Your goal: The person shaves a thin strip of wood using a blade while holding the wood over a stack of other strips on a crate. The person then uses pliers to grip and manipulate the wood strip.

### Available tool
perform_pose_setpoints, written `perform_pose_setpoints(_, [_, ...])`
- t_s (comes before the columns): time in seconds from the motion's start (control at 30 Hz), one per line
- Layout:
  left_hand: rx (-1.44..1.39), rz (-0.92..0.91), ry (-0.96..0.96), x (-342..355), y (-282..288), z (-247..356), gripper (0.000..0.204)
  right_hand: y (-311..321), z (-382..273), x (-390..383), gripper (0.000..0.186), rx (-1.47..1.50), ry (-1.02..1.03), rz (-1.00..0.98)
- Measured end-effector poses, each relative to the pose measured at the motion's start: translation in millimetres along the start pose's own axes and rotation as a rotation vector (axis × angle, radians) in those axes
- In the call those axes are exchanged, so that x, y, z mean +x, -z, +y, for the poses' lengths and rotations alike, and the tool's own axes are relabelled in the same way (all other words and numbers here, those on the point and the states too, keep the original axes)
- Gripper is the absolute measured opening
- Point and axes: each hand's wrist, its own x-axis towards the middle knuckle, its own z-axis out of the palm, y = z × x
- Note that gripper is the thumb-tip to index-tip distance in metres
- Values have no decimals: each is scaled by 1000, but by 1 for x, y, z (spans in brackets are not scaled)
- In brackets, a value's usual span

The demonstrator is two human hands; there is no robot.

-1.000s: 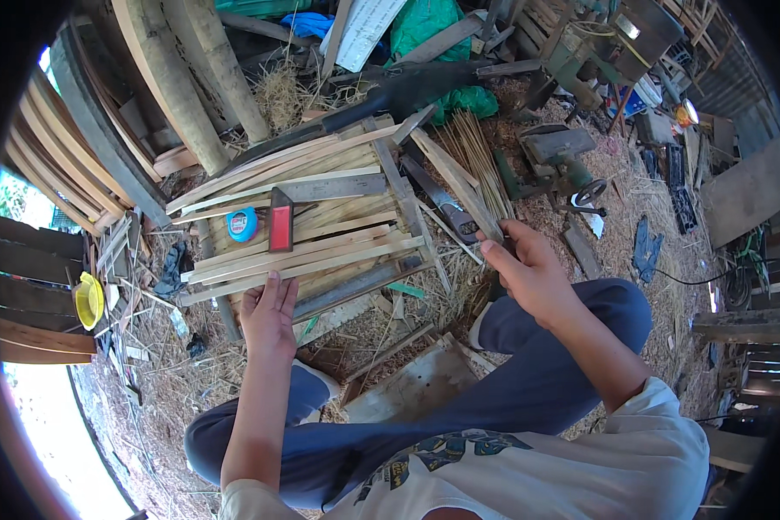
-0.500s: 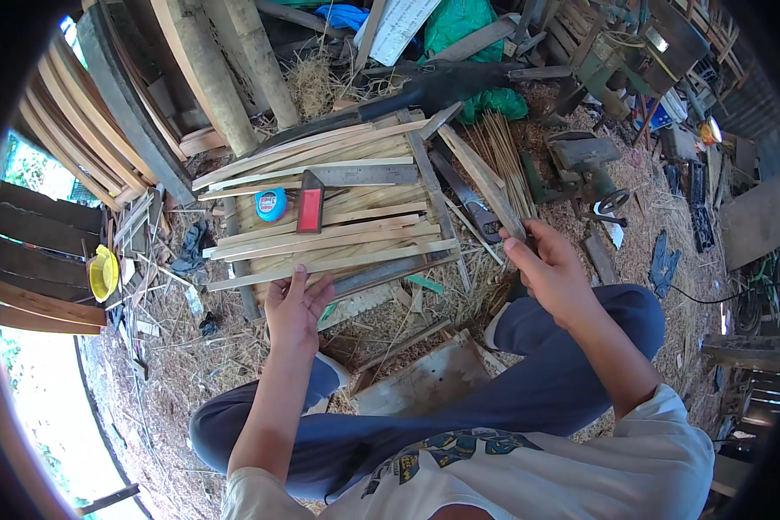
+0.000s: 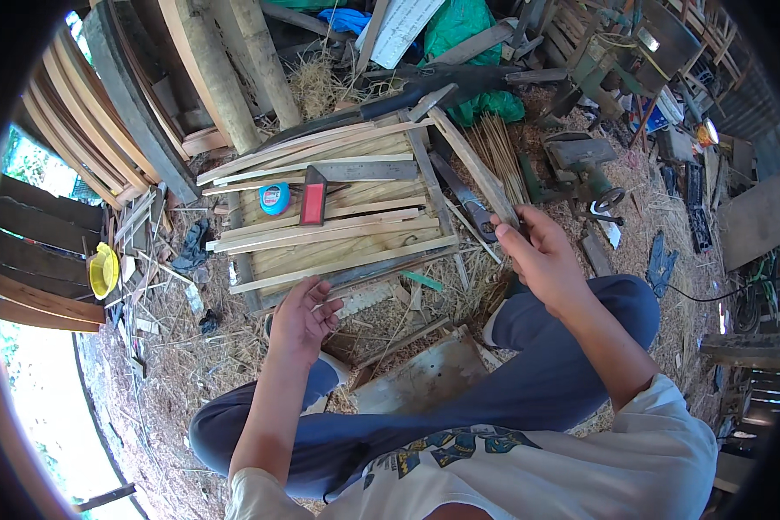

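My right hand (image 3: pixel 542 260) is closed around the lower end of a hammer's wooden handle (image 3: pixel 477 165). The hammer's grey head (image 3: pixel 433 102) is over the far right corner of a low board platform (image 3: pixel 364 198). Near the platform's front edge, my left hand (image 3: pixel 302 321) has its fingers loosely curled and apart, holding nothing. Just beyond it lies a long thin wooden strip (image 3: pixel 347 264). More pale strips (image 3: pixel 321 232) rest on the platform, along with a blue tape measure (image 3: pixel 275 198) and a try square (image 3: pixel 314 195) with a red-faced stock.
A handsaw (image 3: pixel 464 195) and a bundle of thin sticks (image 3: pixel 503 156) lie right of the platform. A green metal vise-like machine (image 3: pixel 585 165) stands farther right. At left are a yellow bowl (image 3: pixel 104 270) and leaning planks (image 3: pixel 139 104). Shavings cover the ground.
The front strip has shifted slightly right, and my left hand has come off it, drawing back a little. My right hand has moved slightly left and up with the hammer.
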Motion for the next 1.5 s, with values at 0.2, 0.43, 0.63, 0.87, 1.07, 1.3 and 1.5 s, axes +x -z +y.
perform_pose_setpoints(0.2, [639, 46, -830, 24, -27, -5, 11, -1, 9, 4, 31, -124, 13, 50])
perform_pose_setpoints(0.43, [1498, -308, -1490, 30, -73, -1, 27, 5, 27, 6, 35, -196, 45, 79])
perform_pose_setpoints(0.63, [1468, -266, -1432, 48, -89, -22, 37, 18, 29, -7, 30, -146, 24, 58])
perform_pose_setpoints(0.87, [1534, -281, -1441, 68, -104, -34, 28, 38, 47, -15, 31, -168, 97, 51])
perform_pose_setpoints(1.07, [1504, -286, -1498, 70, -109, -32, 28, 48, 45, -22, 30, -373, 96, 110])
perform_pose_setpoints(1.3, [1495, -274, -1517, 74, -113, -32, 27, 53, 52, -31, 29, -617, 233, 179])
perform_pose_setpoints(1.5, [1479, -223, -1518, 76, -115, -37, 27, 63, 40, -36, 30, -633, 140, 147])
